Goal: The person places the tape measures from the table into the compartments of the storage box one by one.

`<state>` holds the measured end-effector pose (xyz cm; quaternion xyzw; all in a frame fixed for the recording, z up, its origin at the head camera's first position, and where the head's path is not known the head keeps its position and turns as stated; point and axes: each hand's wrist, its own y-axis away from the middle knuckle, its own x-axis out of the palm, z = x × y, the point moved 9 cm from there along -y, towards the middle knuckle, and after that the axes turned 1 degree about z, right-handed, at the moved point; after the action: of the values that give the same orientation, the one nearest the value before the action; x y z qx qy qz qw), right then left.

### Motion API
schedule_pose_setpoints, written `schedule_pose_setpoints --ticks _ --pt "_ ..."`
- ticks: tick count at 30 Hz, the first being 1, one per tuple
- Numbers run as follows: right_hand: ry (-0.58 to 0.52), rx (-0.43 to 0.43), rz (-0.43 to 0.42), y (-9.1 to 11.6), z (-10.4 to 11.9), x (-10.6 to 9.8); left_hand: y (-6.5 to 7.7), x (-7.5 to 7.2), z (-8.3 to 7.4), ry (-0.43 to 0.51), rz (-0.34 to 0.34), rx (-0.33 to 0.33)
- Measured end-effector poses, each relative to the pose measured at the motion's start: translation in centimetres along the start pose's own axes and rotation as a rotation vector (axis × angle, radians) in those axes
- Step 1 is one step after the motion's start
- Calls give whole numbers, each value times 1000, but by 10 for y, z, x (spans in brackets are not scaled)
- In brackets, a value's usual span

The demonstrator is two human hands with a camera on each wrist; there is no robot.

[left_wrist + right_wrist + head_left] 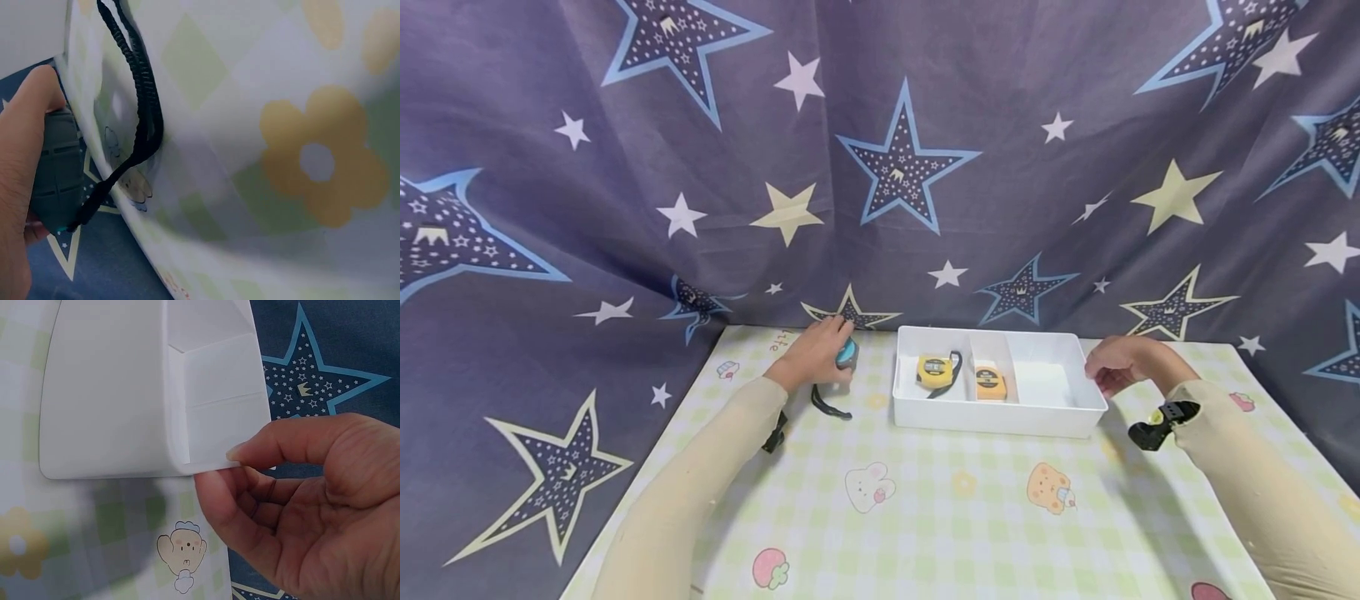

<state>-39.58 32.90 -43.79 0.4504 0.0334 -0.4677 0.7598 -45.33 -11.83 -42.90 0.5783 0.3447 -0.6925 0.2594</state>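
Left of the white divided box (pixel 992 420), my left hand (pixel 815 350) grips a tape measure (pixel 847 353) with a blue face and dark grey casing. Its black wrist strap (pixel 147 112) hangs down to the tablecloth in the left wrist view. At the box's right end, my right hand (pixel 1123 364) pinches the rim between thumb and fingers, plain in the right wrist view. Inside the box, the left compartment holds a yellow tape measure (pixel 934 372) with a black strap. An orange-yellow tape measure (pixel 990 384) sits in the middle compartment, partly hidden by the front wall.
A checked tablecloth (pixel 925 533) with cartoon prints covers the table. Behind and to the left hangs a dark star-patterned curtain (pixel 865 258), close to the box's back. Black camera mounts (pixel 1152 432) sit on both wrists.
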Motion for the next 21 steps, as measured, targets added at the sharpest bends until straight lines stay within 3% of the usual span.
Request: schedule_pose_setpoints --ticks 13,21 --pt "-3 -13 4 2 1 0 -5 -21 -1 -9 -59 31" --pt "-1 -4 3 4 3 0 -9 -32 -2 -42 -50 50"
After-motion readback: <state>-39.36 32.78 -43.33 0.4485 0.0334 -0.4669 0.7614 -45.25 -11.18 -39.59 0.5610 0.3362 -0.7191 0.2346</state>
